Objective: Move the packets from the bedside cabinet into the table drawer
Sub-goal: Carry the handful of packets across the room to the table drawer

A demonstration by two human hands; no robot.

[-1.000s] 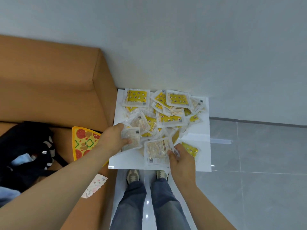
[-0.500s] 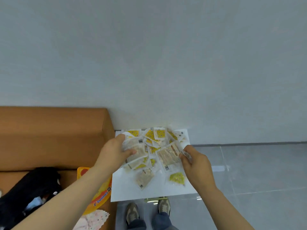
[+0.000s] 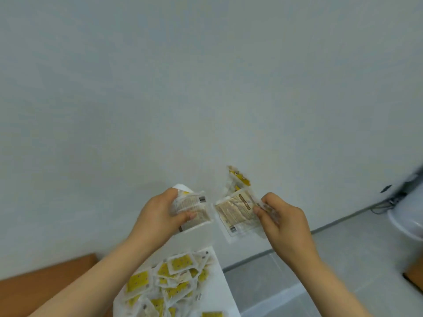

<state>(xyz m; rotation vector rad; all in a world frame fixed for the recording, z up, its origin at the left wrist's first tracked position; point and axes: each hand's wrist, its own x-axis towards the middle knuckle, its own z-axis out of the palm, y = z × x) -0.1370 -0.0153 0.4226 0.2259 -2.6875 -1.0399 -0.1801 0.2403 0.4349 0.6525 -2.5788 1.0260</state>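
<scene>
My left hand (image 3: 158,217) grips a small bunch of clear packets (image 3: 194,207), held up in front of the grey wall. My right hand (image 3: 281,221) pinches another bunch of packets (image 3: 237,210), with yellow ones sticking up behind the front one. Both bunches hang in the air, close together, well above the cabinet. A pile of several yellow and clear packets (image 3: 169,282) lies on the white bedside cabinet top (image 3: 219,291) at the bottom of the view, under my forearms. The table drawer is not in view.
A brown headboard (image 3: 45,284) borders the cabinet on the left. Grey tiled floor (image 3: 320,259) lies to the right. At the far right edge stand a white rounded object (image 3: 407,223) with cables and a brown corner (image 3: 414,277).
Both hands have lifted their packets off the cabinet and risen in front of the wall. The view has tilted up and swung right, so the pile sits at the bottom.
</scene>
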